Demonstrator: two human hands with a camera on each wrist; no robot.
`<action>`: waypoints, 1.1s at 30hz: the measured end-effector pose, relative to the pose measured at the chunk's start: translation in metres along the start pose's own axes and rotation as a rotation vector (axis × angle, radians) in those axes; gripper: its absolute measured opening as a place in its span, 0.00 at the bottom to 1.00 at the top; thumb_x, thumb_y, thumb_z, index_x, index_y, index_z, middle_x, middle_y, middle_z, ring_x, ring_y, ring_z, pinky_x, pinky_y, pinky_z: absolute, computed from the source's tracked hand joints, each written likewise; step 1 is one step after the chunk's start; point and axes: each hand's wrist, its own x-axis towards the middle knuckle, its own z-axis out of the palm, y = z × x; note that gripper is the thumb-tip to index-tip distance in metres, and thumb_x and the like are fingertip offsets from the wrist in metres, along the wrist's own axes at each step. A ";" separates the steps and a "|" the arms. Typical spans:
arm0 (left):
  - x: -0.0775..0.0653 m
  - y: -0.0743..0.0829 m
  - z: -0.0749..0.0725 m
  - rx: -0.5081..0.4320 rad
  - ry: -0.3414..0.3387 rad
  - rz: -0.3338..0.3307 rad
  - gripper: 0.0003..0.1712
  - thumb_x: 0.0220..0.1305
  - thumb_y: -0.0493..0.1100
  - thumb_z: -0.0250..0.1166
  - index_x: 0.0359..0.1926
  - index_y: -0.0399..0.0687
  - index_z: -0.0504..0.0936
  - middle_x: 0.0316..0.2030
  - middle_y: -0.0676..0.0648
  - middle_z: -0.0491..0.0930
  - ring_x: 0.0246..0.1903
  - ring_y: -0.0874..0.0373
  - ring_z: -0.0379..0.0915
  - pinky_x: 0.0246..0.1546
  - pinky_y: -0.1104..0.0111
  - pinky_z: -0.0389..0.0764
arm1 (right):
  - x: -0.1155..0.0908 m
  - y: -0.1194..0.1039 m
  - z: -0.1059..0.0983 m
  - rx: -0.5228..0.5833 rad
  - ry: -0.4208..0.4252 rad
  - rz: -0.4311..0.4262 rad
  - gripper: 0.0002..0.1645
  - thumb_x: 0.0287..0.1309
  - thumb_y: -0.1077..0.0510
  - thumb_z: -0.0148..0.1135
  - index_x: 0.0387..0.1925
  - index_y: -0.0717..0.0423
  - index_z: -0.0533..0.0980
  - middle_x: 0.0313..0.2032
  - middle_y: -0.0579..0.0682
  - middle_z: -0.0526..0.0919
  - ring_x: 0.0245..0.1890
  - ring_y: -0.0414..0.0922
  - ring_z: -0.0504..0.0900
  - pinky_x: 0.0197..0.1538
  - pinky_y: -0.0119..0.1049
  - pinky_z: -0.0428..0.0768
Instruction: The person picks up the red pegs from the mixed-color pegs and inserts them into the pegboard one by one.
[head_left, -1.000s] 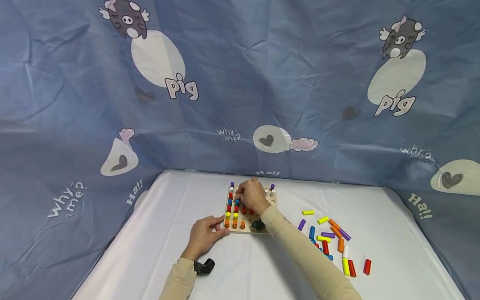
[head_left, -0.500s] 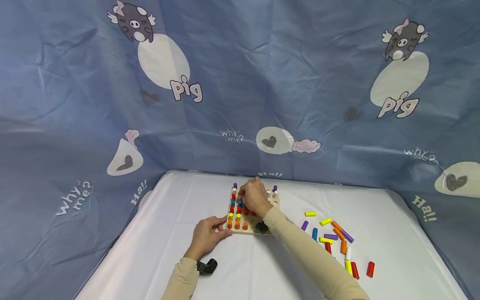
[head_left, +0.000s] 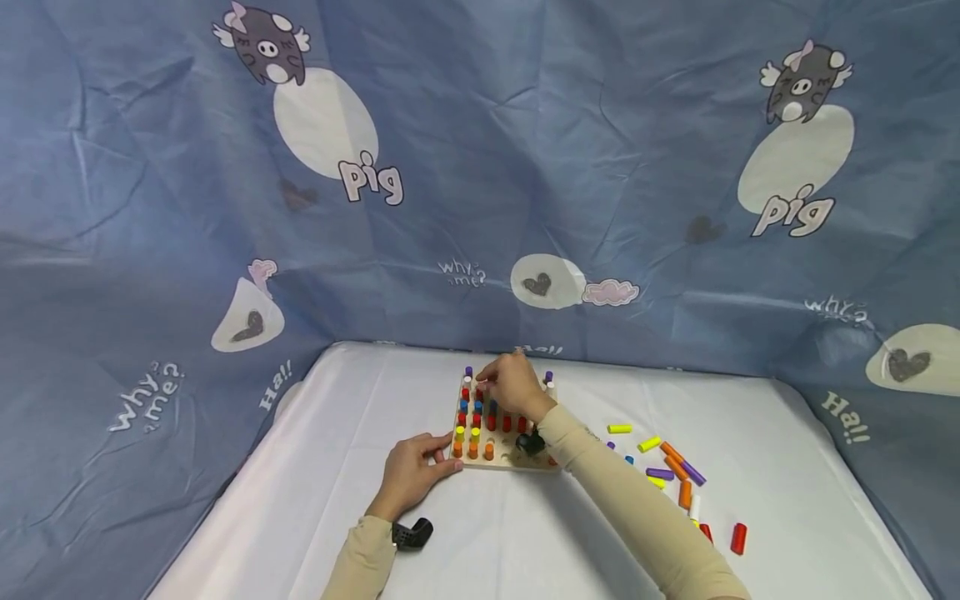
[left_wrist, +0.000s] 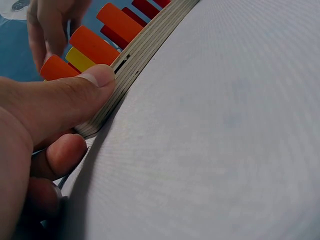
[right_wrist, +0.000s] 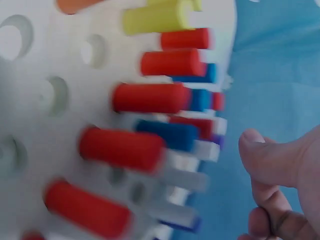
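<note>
A wooden pegboard (head_left: 498, 458) lies on the white cloth, with rows of coloured pegs upright in its holes. At its near left corner my left hand (head_left: 412, 471) grips the board; the thumb (left_wrist: 97, 77) presses the edge, and the fingers bend at the corner. My right hand (head_left: 517, 385) is over the back left part, fingertips close to a white peg (head_left: 482, 382) and a red peg (head_left: 480, 394). In the right wrist view its thumb (right_wrist: 260, 150) and loosely bent fingers show nothing between them. Red pegs (right_wrist: 150, 97) stand in a row there, slightly blurred.
To the board's right lie loose pegs in several colours, among them a yellow peg (head_left: 619, 428), a purple peg (head_left: 660, 474) and a red peg (head_left: 738, 538). The right forearm (head_left: 622, 508) covers some of them. A blue printed cloth (head_left: 450, 208) hangs behind the table.
My right hand has shifted slightly up and right, its fingertips now near the back of the board, with a red peg showing below them. My left hand keeps its hold.
</note>
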 end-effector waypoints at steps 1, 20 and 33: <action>0.001 0.001 0.001 0.001 -0.001 0.004 0.30 0.54 0.51 0.84 0.57 0.49 0.90 0.23 0.62 0.75 0.20 0.68 0.61 0.25 0.72 0.61 | 0.000 0.001 -0.007 0.017 0.003 0.000 0.05 0.59 0.66 0.76 0.37 0.57 0.92 0.35 0.51 0.93 0.38 0.52 0.89 0.62 0.56 0.74; 0.002 0.003 -0.002 0.009 0.024 -0.030 0.30 0.55 0.52 0.84 0.58 0.48 0.90 0.23 0.59 0.75 0.20 0.65 0.57 0.25 0.70 0.58 | -0.122 0.071 -0.118 -0.088 -0.247 -0.109 0.04 0.59 0.58 0.79 0.28 0.48 0.90 0.27 0.35 0.89 0.31 0.36 0.80 0.45 0.39 0.69; 0.000 0.003 0.003 0.028 0.009 -0.005 0.30 0.54 0.50 0.84 0.58 0.48 0.90 0.23 0.61 0.75 0.20 0.66 0.58 0.25 0.71 0.60 | -0.249 0.077 -0.102 -0.297 -0.075 0.281 0.25 0.46 0.34 0.84 0.13 0.37 0.77 0.13 0.29 0.69 0.26 0.38 0.66 0.36 0.36 0.67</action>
